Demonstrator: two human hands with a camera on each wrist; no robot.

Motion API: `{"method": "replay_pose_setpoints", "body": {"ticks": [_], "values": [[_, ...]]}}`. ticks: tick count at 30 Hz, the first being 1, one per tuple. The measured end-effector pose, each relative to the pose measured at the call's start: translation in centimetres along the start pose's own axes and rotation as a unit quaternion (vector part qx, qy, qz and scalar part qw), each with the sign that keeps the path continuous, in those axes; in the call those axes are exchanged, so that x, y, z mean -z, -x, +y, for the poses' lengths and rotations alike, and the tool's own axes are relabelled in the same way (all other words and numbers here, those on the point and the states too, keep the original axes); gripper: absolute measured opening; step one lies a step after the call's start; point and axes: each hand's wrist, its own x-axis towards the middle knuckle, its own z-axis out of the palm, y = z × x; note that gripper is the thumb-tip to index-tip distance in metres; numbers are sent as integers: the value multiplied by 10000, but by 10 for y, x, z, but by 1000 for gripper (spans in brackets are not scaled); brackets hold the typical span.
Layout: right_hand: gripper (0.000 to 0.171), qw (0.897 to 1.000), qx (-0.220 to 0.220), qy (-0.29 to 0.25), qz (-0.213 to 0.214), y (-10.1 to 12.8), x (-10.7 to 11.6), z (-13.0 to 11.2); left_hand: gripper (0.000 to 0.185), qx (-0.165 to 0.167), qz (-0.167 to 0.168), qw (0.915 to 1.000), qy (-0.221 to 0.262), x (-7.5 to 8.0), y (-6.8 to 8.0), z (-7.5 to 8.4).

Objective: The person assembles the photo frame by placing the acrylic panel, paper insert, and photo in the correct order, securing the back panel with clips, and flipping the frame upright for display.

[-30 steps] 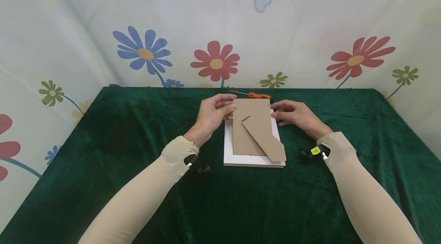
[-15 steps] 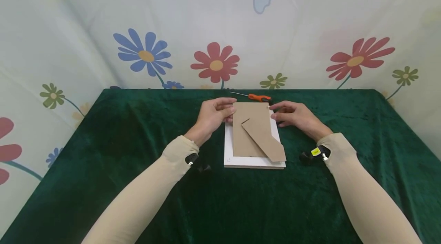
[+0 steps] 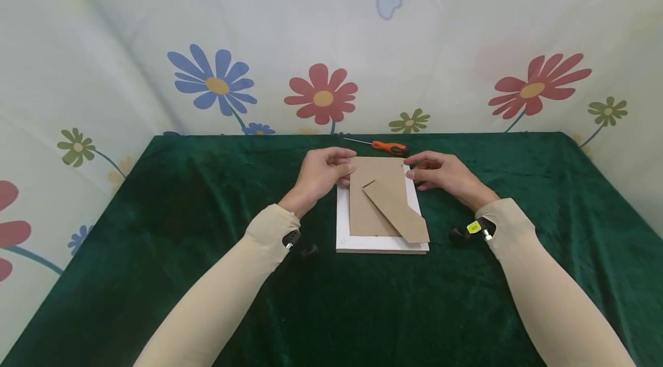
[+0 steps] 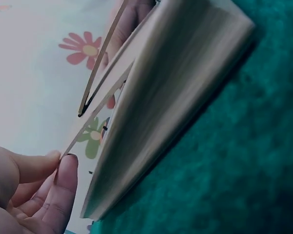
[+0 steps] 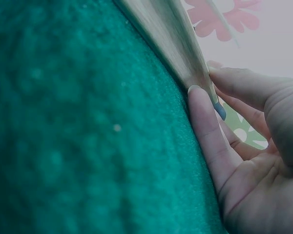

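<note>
A picture frame [image 3: 343, 229] lies on the green cloth, its white back up and its sides wood-coloured in the wrist views. Over it is a brown backing board [image 3: 377, 168] with a slanting stand leg [image 3: 397, 211]. My left hand [image 3: 322, 174] pinches the board's far left edge between thumb and fingers. In the left wrist view, that end of the board [image 4: 98, 103] is raised at a slant above the frame. My right hand [image 3: 440, 172] grips the frame's far right corner, the thumb on top and a finger against its side [image 5: 173, 44].
An orange-handled screwdriver [image 3: 388, 147] lies just beyond the frame, near the far edge of the green-covered table [image 3: 207, 275]. A flower-printed curtain [image 3: 450, 22] rises behind the table and along its sides.
The far end of the backing board has come down slightly toward the frame, with my left hand still pinching it. The right hand stays at the frame's corner.
</note>
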Motion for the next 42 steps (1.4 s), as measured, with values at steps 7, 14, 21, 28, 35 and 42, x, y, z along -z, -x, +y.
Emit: {"method": "replay_pose_setpoints", "body": {"ticks": [7, 14, 21, 28, 35, 42], "values": [[59, 10000, -1, 31, -7, 0, 0, 0, 31, -322, 1, 9968, -734, 2, 1, -3], [57, 10000, 3, 86, -34, -1, -2, 0, 37, -613, 21, 9870, -1484, 1, 3, -5], [60, 9999, 34, 105, -1, -1, 0, 0, 43, -582, -30, 9856, -1589, 1, 0, -4], [58, 10000, 55, 80, -2, -1, 1, 1, 43, -487, -79, 9861, -1586, 1, -1, -4], [57, 10000, 69, 64, -21, 0, 1, 0, 42, -377, -110, 9864, -1599, 0, -1, -3], [54, 10000, 51, 78, -10, 0, 0, 0, 43, -300, -152, 9860, -1630, -1, -1, -3]]}}
